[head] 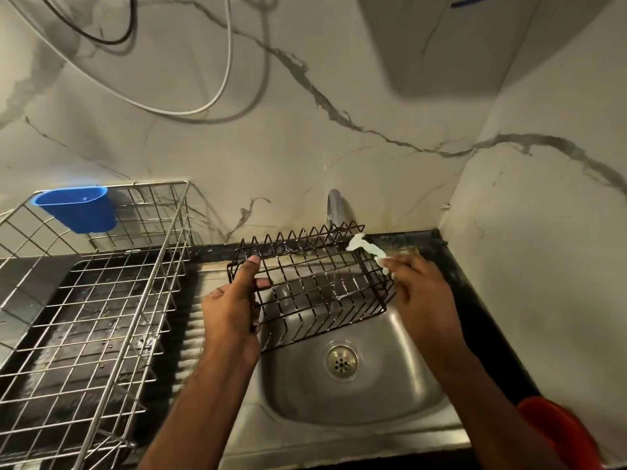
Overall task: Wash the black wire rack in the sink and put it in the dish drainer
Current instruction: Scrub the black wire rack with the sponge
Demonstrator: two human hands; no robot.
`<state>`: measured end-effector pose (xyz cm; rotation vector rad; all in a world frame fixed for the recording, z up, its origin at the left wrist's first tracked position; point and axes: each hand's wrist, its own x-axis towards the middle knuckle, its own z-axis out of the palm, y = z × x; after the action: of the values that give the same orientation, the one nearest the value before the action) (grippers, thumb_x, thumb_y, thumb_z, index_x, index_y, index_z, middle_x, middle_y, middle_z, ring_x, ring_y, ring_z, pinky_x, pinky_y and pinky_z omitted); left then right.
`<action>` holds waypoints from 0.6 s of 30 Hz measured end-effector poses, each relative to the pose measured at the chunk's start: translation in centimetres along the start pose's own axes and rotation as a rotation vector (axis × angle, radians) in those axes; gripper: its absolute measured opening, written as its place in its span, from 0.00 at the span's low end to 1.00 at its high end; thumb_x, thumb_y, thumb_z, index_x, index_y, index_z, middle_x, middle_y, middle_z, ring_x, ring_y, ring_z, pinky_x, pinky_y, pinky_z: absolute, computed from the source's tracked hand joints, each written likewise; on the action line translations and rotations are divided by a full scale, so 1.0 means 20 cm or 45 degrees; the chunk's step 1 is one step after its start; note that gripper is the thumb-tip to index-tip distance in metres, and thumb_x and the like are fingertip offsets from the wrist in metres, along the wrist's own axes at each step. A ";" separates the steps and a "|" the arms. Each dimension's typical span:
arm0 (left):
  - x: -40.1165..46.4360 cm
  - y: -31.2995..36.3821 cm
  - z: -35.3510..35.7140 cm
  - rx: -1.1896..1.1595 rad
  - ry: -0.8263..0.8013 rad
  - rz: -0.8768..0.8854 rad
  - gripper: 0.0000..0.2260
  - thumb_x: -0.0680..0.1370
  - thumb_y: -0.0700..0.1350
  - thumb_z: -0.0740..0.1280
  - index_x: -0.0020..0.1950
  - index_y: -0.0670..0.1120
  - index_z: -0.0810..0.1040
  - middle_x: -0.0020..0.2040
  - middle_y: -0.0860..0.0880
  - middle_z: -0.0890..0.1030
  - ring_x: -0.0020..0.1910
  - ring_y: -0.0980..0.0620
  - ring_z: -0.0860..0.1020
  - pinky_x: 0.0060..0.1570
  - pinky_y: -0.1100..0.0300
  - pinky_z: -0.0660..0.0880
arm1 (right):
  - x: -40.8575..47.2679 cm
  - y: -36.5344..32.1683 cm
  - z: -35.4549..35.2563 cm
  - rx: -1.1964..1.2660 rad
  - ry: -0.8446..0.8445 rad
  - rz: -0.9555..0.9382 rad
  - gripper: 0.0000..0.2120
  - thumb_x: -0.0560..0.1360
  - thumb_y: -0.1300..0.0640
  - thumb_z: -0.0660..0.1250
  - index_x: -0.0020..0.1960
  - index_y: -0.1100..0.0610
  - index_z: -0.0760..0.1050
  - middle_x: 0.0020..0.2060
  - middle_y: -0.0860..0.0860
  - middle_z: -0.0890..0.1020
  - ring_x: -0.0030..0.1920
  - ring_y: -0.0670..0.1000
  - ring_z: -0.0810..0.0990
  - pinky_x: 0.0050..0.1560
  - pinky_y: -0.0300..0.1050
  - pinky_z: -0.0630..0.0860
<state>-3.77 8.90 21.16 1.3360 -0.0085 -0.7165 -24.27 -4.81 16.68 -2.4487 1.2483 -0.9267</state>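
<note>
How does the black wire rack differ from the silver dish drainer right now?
The black wire rack is dark-coated; the dish drainer is bare silver metal. The rack is the smaller, held tilted over the sink by the left hand, while the drainer sits on the counter to the left. The right hand holds a pale scrubber at the rack; nothing touches the drainer. Both are open wire grids.

Two bare forearms come up from the bottom edge, with no sleeve, watch or bracelet on either one as far as they show. The left hand (234,307) and the right hand (424,293) are ungloved and carry no rings. On the left thumb a short, trimmed nail shows.
</note>
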 end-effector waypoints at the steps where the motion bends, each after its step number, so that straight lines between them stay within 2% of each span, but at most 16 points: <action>1: 0.00 0.00 0.00 -0.008 0.006 -0.007 0.15 0.75 0.50 0.76 0.53 0.42 0.79 0.36 0.48 0.83 0.19 0.58 0.65 0.17 0.69 0.60 | -0.01 -0.02 0.00 0.003 0.008 0.016 0.17 0.78 0.65 0.65 0.65 0.54 0.79 0.59 0.52 0.80 0.56 0.44 0.71 0.54 0.27 0.68; 3: -0.01 0.00 0.02 -0.036 -0.005 -0.026 0.13 0.76 0.47 0.75 0.55 0.40 0.78 0.35 0.48 0.82 0.16 0.59 0.66 0.16 0.70 0.60 | -0.05 -0.12 0.01 0.030 -0.052 -0.095 0.19 0.76 0.66 0.67 0.65 0.54 0.79 0.57 0.51 0.80 0.54 0.45 0.74 0.52 0.29 0.71; 6: -0.03 -0.02 0.03 -0.010 -0.030 -0.042 0.13 0.77 0.47 0.74 0.54 0.40 0.78 0.28 0.51 0.82 0.14 0.59 0.65 0.15 0.71 0.59 | -0.10 -0.25 0.01 0.192 -0.294 -0.277 0.20 0.77 0.67 0.66 0.66 0.51 0.78 0.56 0.48 0.79 0.53 0.43 0.74 0.50 0.26 0.69; 7: -0.03 -0.02 0.03 -0.009 -0.030 -0.049 0.13 0.77 0.47 0.74 0.55 0.40 0.78 0.27 0.51 0.82 0.14 0.59 0.65 0.15 0.70 0.59 | -0.10 -0.26 0.00 0.225 -0.313 -0.307 0.20 0.77 0.67 0.66 0.66 0.51 0.78 0.55 0.48 0.79 0.53 0.43 0.75 0.51 0.27 0.69; 9: -0.03 -0.02 0.01 -0.005 -0.031 -0.067 0.13 0.77 0.47 0.74 0.55 0.40 0.78 0.27 0.51 0.82 0.14 0.59 0.65 0.15 0.70 0.59 | -0.05 -0.21 0.00 0.183 -0.229 -0.299 0.19 0.76 0.68 0.65 0.63 0.52 0.80 0.56 0.50 0.82 0.53 0.44 0.76 0.52 0.28 0.67; 12: -0.02 -0.01 -0.01 0.027 -0.070 -0.053 0.10 0.76 0.47 0.75 0.45 0.42 0.79 0.30 0.50 0.82 0.15 0.58 0.63 0.16 0.70 0.58 | 0.07 -0.05 0.01 0.060 -0.056 -0.083 0.16 0.78 0.66 0.63 0.61 0.53 0.80 0.57 0.52 0.83 0.54 0.46 0.78 0.55 0.31 0.69; 15: -0.04 -0.01 0.00 0.076 -0.126 -0.033 0.12 0.76 0.48 0.75 0.39 0.41 0.79 0.26 0.50 0.79 0.16 0.58 0.63 0.16 0.69 0.58 | 0.17 0.04 0.02 -0.006 0.020 0.081 0.15 0.79 0.66 0.64 0.61 0.55 0.81 0.55 0.53 0.84 0.52 0.50 0.81 0.52 0.34 0.71; 18: -0.05 -0.01 0.00 0.099 -0.154 -0.026 0.14 0.76 0.48 0.75 0.39 0.39 0.78 0.22 0.51 0.76 0.15 0.58 0.63 0.16 0.70 0.58 | 0.17 -0.06 0.03 -0.021 -0.015 -0.009 0.15 0.79 0.67 0.63 0.61 0.56 0.80 0.56 0.53 0.84 0.53 0.49 0.82 0.52 0.31 0.70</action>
<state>-4.76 9.32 21.39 1.3663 -0.1209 -0.8209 -21.65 -6.86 18.15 -2.4694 1.2490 -0.9058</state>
